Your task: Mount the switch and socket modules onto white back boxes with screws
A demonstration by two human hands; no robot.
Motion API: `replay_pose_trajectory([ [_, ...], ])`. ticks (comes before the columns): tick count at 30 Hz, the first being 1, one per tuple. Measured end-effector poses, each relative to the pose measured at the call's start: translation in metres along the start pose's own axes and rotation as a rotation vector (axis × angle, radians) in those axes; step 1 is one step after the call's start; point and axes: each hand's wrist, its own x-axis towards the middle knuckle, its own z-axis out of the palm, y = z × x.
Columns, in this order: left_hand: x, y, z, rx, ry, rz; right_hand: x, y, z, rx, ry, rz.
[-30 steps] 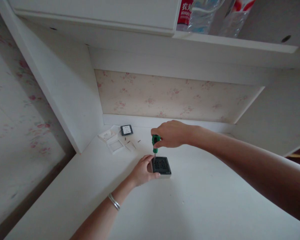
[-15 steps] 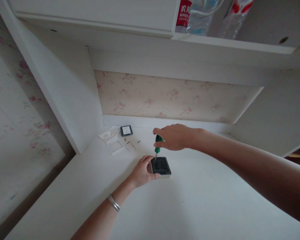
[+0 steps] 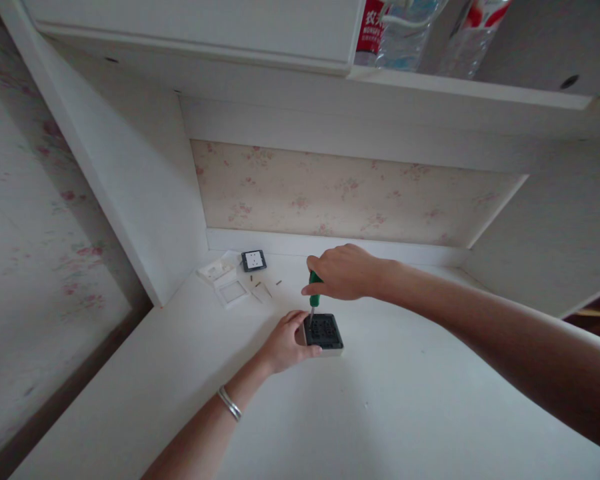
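The right hand (image 3: 347, 270) is curled around the green handle of a screwdriver (image 3: 315, 297), its fingers bent about the grip and its palm above. The left hand (image 3: 283, 343) is partly open, thumb and fingers spread to grasp the near and far sides of a square box (image 3: 326, 331). This box sits on the white counter (image 3: 405, 393), between the hands; its upper face is black with moulded detail, its sides pale. The screwdriver's shaft slants down, its tip at the left part of the black face. Compared with half a second ago, the handle stands more upright, while the left hand and box keep their places. Farther back on the left lie a black-edged socket (image 3: 253, 260) and a white frame (image 3: 231, 292).
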Motion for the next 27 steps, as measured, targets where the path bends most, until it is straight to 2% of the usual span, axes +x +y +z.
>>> replay_pose_trajectory([
  [6,-0.001,0.004,-0.002,0.01,-0.008,0.006,-0.002,0.002,-0.002,0.017,-0.048,0.095],
  [11,-0.002,0.007,-0.002,-0.007,-0.024,0.0,-0.006,0.01,-0.007,0.222,-0.197,-0.049],
  [17,-0.001,0.006,-0.002,-0.011,-0.03,0.003,-0.005,0.006,-0.004,0.081,-0.091,-0.025],
  [24,0.0,0.005,-0.002,0.01,-0.028,0.002,-0.004,0.002,-0.005,-0.014,-0.049,0.01],
  [27,-0.001,0.006,-0.002,0.029,-0.025,0.016,-0.004,0.003,-0.007,0.003,-0.078,0.016],
])
